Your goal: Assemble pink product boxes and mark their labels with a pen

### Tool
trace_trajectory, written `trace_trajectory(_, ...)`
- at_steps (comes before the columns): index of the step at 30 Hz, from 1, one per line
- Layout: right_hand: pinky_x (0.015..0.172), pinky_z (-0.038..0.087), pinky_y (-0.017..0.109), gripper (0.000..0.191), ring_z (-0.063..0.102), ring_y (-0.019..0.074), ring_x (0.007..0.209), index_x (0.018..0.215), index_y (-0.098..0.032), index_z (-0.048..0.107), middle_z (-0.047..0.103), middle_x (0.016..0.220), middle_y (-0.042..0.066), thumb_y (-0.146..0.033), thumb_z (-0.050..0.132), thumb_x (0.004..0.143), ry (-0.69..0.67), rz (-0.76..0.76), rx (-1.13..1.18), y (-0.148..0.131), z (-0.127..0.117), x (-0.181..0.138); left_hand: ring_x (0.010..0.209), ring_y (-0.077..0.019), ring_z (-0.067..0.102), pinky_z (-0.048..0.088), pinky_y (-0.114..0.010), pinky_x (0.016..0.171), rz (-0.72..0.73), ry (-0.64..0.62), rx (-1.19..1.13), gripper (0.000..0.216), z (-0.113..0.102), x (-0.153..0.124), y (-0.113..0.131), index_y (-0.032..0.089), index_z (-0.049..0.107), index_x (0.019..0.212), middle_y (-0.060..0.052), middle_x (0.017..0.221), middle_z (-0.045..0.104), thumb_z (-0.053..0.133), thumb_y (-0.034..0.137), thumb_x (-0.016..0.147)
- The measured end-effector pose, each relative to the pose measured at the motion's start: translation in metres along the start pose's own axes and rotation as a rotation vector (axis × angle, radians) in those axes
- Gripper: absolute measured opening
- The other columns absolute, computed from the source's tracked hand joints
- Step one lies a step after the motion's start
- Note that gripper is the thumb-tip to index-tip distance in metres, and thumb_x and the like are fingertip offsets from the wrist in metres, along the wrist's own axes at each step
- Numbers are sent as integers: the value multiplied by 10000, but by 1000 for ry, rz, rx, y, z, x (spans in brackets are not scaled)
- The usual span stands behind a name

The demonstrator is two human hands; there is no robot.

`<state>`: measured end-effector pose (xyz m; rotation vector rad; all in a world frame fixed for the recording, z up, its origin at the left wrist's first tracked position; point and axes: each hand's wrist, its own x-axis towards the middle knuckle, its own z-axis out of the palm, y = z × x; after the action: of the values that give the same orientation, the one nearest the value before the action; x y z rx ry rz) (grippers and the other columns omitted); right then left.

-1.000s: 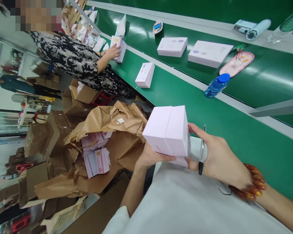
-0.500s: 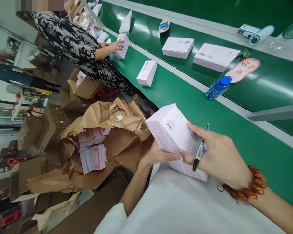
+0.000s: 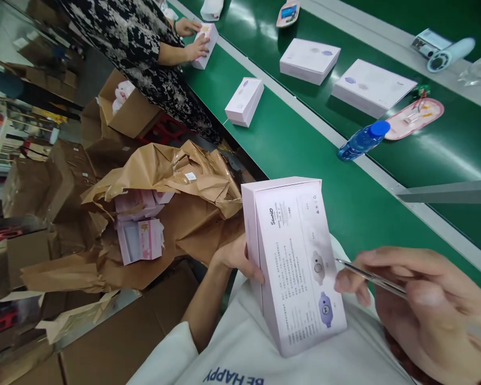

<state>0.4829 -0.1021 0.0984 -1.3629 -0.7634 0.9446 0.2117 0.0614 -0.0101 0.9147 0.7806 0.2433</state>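
- Around the box's lower edge: left-hand fingers (image 3: 256, 274) curled, gripping the pale pink printed box (image 3: 292, 267), which stands tilted above the torso.
- Right hand (image 3: 417, 305): fingers closed on a slim metal pen (image 3: 372, 279), tip near the printed face.
- Beyond: green conveyor belt (image 3: 344, 224) carrying a smaller pink box (image 3: 244, 101).

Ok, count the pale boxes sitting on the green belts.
4. One pale box lies on the nearer green belt; one sits further along it under a co-worker's hand; two lie flat on the far belt. More may be hidden beyond the frame.
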Motion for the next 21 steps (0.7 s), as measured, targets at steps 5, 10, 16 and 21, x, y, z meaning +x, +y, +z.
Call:
trace_trajectory(5, 503, 589, 346, 197, 753, 218, 573, 875, -313, 757, 757, 676, -23, -300, 897, 1014, 80, 14, 69, 11, 12, -10, 885, -357, 868, 734, -416, 831, -86, -409, 18, 676, 7, 4, 11, 273, 883, 983, -46, 866, 872, 1186, 422, 397)
trace_trajectory(10, 502, 543, 322, 369, 702, 172, 485, 746, -268, 634, 629, 576, -81, -105, 847, 999, 171, -70, 56, 21, 22, -12, 883, -316, 874, 732, -370, 846, -96, -544, -108, 743, 14, 6, 15, 262, 889, 1106, -53, 995, 911, 1182, 369, 432)
trace_trajectory(16, 471, 437, 306, 451, 598, 127, 451, 675, -246, 547, 661, 577, -76, -29, 776, 998, 156, -103, -58, 18, 24, -8, 849, -285, 868, 727, -334, 827, -111, -528, -93, 677, 17, 5, 25, 268, 902, 1088, -33, 969, 915, 1169, 282, 466)
trace_trajectory(21, 435, 422, 284, 471, 597, 120, 427, 624, -251, 557, 665, 545, -73, -126, 797, 1009, 221, -81, -137, 17, 27, -10, 787, -282, 854, 714, -328, 772, -141, -514, -87, 667, 16, 5, 22, 255, 885, 1019, -33, 889, 897, 1172, 349, 424)
